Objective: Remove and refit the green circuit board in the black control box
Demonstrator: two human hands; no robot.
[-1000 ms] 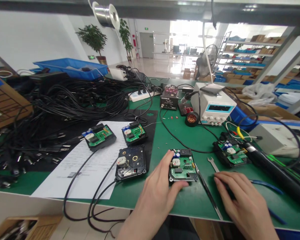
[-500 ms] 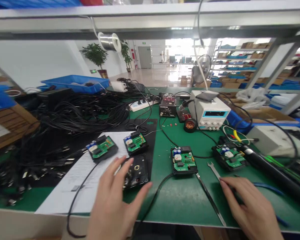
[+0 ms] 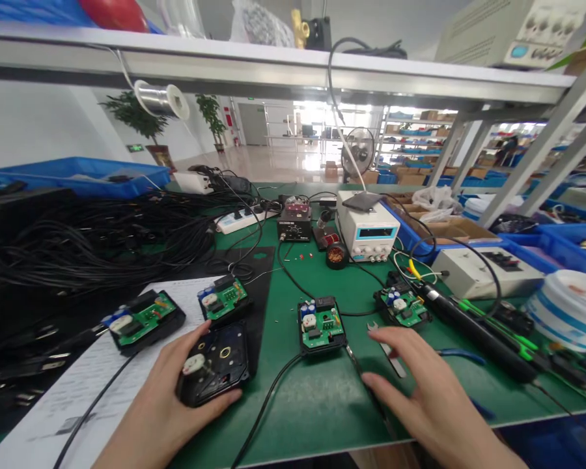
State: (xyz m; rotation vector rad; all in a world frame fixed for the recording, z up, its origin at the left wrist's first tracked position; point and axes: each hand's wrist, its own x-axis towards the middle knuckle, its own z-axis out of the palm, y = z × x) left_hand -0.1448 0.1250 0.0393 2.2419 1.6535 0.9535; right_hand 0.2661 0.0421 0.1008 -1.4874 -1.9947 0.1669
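Black housing, the open shell with no green board in it, sits at the near edge of the green mat, at about seven o'clock from the mat's middle. Left hand wraps it from below and from the left, thumb along the near rim and fingers up the far side, so the shell stays flat and its inside faces up. That looks like a steadying grip more than a lift, since the shell rests on the mat and the printed sheet.

Right hand is open and empty, fingers spread, palm down, low over the mat at four o'clock. Its fingertips lie just beside the small spanner and the tweezers without closing on either; whether they touch the steel, I cannot tell.

Between the hands stands one populated unit, board up, its black lead running off toward six o'clock. Three more units with boards lie face up at nine, eleven and two o'clock. Black screwdriver lies slantwise at three o'clock.
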